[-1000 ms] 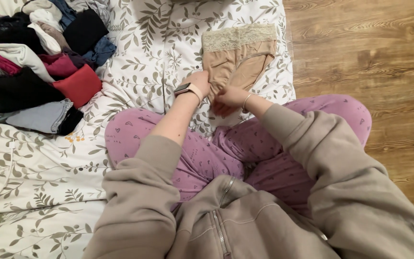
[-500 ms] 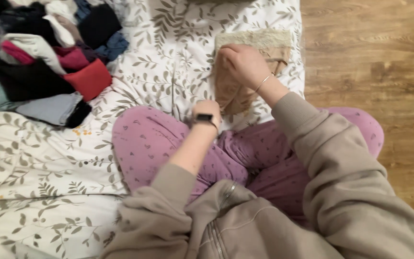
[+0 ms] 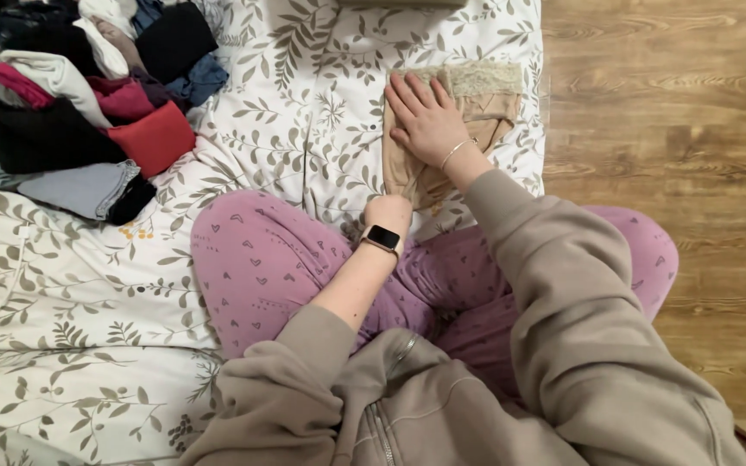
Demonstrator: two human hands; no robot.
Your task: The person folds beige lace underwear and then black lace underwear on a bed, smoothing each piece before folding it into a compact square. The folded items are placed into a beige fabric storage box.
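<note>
A beige garment (image 3: 487, 105) with a lace band along its far edge lies flat on the leaf-patterned white sheet (image 3: 304, 129) in front of my crossed legs. My right hand (image 3: 425, 116) rests palm down on its left half, fingers spread, a thin bracelet at the wrist. My left hand (image 3: 388, 211), with a dark square watch on the wrist, is closed on the garment's near lower edge, just above my knee. I wear purple patterned trousers and a grey zip sweatshirt.
A pile of folded and loose clothes (image 3: 71, 103) in red, black, white, grey and blue sits at the upper left of the sheet. Wooden floor (image 3: 666, 129) runs along the right side. A dark object edge (image 3: 399, 3) shows at the top.
My right hand has moved from the garment's near end up onto its upper left part and flattened there. My left hand stays at the near edge. The camera view has shifted left.
</note>
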